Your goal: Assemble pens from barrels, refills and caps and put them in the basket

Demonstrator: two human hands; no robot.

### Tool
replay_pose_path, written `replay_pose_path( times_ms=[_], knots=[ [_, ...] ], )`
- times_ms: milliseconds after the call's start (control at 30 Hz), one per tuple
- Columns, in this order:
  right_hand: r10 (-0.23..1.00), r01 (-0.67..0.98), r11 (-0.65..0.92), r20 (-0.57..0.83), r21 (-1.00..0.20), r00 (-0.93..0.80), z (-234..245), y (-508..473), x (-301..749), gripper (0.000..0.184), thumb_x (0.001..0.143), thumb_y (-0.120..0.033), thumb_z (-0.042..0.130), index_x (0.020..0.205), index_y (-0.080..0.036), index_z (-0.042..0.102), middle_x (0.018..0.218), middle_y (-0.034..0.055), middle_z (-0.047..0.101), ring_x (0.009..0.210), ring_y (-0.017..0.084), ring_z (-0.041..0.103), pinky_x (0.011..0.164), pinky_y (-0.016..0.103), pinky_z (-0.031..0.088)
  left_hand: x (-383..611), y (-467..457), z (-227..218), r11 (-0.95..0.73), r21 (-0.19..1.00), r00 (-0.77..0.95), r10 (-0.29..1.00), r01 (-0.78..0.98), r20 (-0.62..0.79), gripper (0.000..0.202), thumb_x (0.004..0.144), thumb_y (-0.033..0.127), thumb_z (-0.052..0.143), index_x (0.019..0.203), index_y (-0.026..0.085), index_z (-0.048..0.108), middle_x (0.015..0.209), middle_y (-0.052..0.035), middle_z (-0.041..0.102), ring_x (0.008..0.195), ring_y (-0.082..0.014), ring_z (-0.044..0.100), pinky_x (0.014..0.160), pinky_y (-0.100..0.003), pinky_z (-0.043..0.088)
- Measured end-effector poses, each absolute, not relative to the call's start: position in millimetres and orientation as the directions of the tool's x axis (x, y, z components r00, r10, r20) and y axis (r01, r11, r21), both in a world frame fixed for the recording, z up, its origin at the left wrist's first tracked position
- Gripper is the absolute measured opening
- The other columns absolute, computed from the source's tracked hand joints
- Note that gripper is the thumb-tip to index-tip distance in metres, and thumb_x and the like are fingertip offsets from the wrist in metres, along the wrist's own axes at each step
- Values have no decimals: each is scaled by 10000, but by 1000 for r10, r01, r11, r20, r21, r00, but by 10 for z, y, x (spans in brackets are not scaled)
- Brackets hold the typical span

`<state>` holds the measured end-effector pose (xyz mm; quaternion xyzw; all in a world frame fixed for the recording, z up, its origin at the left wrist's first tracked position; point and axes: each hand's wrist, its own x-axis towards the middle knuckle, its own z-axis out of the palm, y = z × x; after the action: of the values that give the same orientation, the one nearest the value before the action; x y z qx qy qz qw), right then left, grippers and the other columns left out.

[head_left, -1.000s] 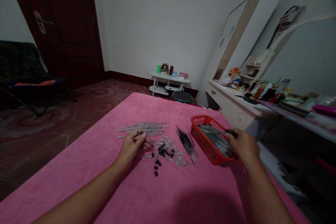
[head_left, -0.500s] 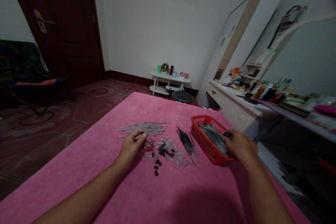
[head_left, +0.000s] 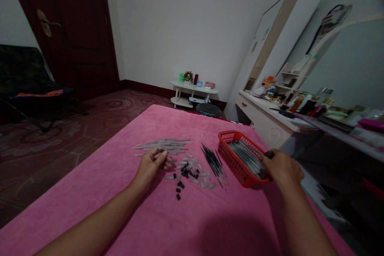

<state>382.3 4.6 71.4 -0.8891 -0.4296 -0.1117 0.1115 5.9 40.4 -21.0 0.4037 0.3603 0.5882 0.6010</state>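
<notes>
My left hand [head_left: 153, 165] hovers over the table's middle with thumb and fingers curled together; whether anything is between them I cannot make out. Behind it lie pale grey pen barrels [head_left: 168, 144]. Just right of its fingertips are scattered clear caps [head_left: 194, 181] and small black plugs [head_left: 180, 185]. A bundle of thin black pen refills [head_left: 211, 161] lies farther right. My right hand [head_left: 283, 168] is at the right side of a red plastic basket [head_left: 237, 168], its fingers closed with something small and dark at their tips. Grey pens [head_left: 246, 156] fill the basket.
A pink cloth [head_left: 168, 220] covers the table. On the right stands a white dressing table [head_left: 264, 118] crowded with bottles. A low white shelf [head_left: 195, 87] and a round black stool [head_left: 209, 109] are beyond the far edge. A folding chair [head_left: 33, 84] stands left.
My right hand has drawn back to the right, from over the pens to the basket's edge. The pens in the basket show more fully. My left hand has hardly moved.
</notes>
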Motion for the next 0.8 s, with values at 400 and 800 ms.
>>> replay_pose_path(
  times_ms=[400, 800],
  knots=[
    [922, 958, -39, 360, -283, 144, 748, 55, 2894, 218, 827, -335, 541, 917, -225, 706, 872, 45, 720, 800, 201, 650, 644, 263, 395, -376, 727, -275, -369, 775, -1, 903, 513, 430, 193, 788, 327, 588, 869, 202, 711, 895, -36, 722, 839, -202, 653, 733, -295, 487],
    [996, 981, 77, 66, -180, -66, 372, -35, 2383, 128, 783, -219, 611, 868, -213, 706, 910, 61, 716, 897, 212, 648, 684, 258, 361, -364, 660, -263, -458, 364, 336, 874, 811, 351, 141, 807, 274, 619, 916, 267, 709, 932, -31, 678, 914, -198, 599, 742, -288, 438]
  ],
)
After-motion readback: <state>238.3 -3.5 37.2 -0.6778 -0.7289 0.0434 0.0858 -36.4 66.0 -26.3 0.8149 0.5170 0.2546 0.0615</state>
